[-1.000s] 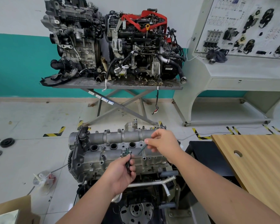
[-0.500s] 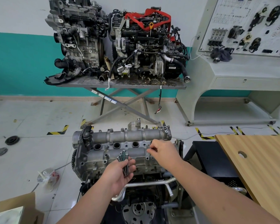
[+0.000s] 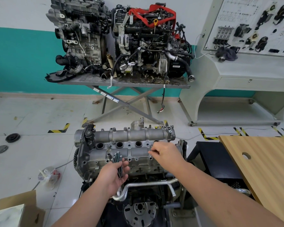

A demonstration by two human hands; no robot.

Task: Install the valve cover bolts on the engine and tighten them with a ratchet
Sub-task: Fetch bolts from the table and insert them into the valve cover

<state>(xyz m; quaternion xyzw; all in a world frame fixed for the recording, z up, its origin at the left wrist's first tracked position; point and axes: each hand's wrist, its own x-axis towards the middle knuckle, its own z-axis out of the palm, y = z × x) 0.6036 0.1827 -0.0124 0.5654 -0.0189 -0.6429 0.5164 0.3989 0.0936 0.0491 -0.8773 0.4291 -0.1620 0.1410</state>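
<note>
The grey valve cover (image 3: pixel 121 145) tops the engine on a stand right in front of me, with a row of dark round plug wells and several small bolt holes. My left hand (image 3: pixel 115 176) grips a bundle of several long dark bolts (image 3: pixel 119 164) over the cover's near edge. My right hand (image 3: pixel 164 153) sits over the cover's right part, fingertips pinching one bolt (image 3: pixel 152 153) at a hole there; most of that bolt is hidden by the fingers. No ratchet is in view.
A wooden table (image 3: pixel 261 169) with a round hole stands at right, a black frame (image 3: pixel 216 161) beside the engine. Two engines (image 3: pixel 121 41) sit on a scissor stand behind. A cardboard box (image 3: pixel 18 208) and plastic wrap (image 3: pixel 47 176) lie on the floor at left.
My right hand came down from holding a bolt above the cover to the right part of the cover. My left hand with the bolt bundle stayed near the front edge.
</note>
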